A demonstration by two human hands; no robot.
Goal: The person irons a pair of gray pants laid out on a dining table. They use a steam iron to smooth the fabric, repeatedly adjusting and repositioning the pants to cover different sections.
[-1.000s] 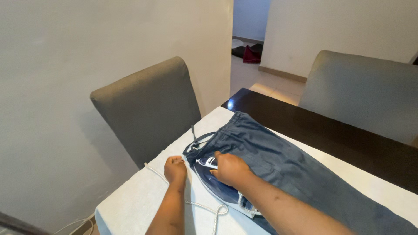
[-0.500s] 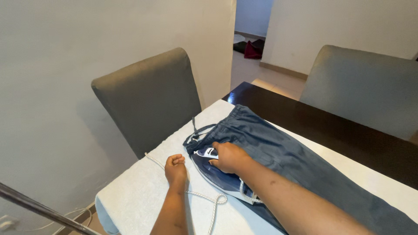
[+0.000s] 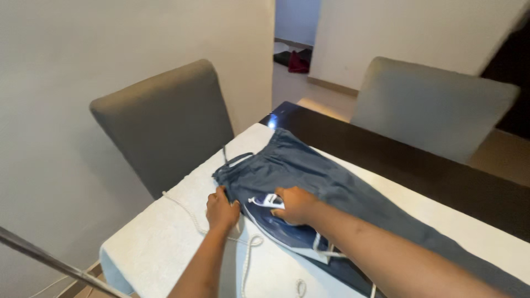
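**Iron held on trousers, waistband pinned by other hand**

The steam iron [image 3: 287, 229] is gripped by the right hand [image 3: 295, 205], w/ fingers closed round its handle near the front; the grip is shut on the handle. The iron lies flat under that hand, soleplate down on the blue-grey trousers [image 3: 331, 193], tip pointed toward the waistband & the left hand. Its body is seen as dark translucent blue w/ a white base edge and a white-and-blue control patch just ahead of the knuckles.

The left hand [image 3: 222, 209] is set just beside the iron's tip, fingers curled and pressed on the waistband corner; whether cloth is actually pinched can't be told, but the hand is closed. The white braided cord [image 3: 245, 256] is seen running under the left wrist and looping on the white cloth cover [image 3: 165, 243] of the table.

The trousers are spread diagonally across the cover, waistband w/ a dark drawstring at the near-left end, legs trailing off to the right. The dark table [image 3: 419, 171] top is exposed beyond the cover. A grey chair [image 3: 160, 124] stands at the left side, a second grey chair [image 3: 430, 107] at the far side.
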